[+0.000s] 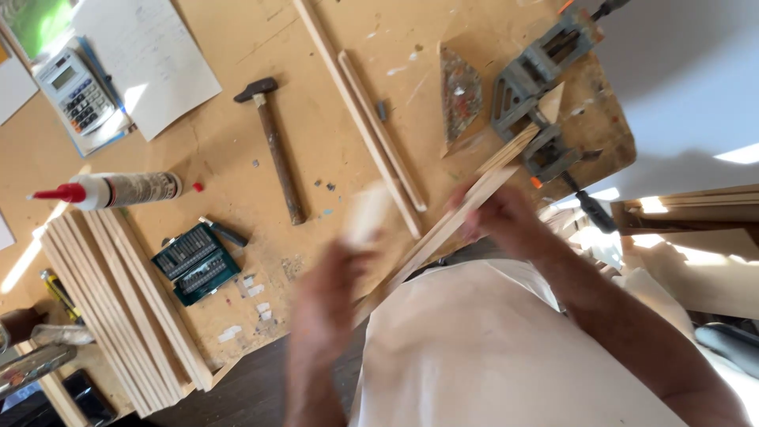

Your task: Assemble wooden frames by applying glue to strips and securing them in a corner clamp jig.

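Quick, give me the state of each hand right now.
Left hand: motion-blurred, a pale blurred object at its fingers; grip cannot be told.
Right hand: closed on the long wooden strip.

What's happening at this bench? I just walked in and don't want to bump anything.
A person is handling a long wood strip at the bench edge. Their right hand holds it near the corner clamp, where its far end sits. Their left hand, blurred, has a small pale block. A hammer, glue bottle and stacked strips lie nearby.

A woodworking workshop: a scuffed counter point(237, 158) with a hammer point(277, 150), glue bottle point(118, 190), clamp point(538, 95) (grey metal) and stacked wooden strips point(118, 300).
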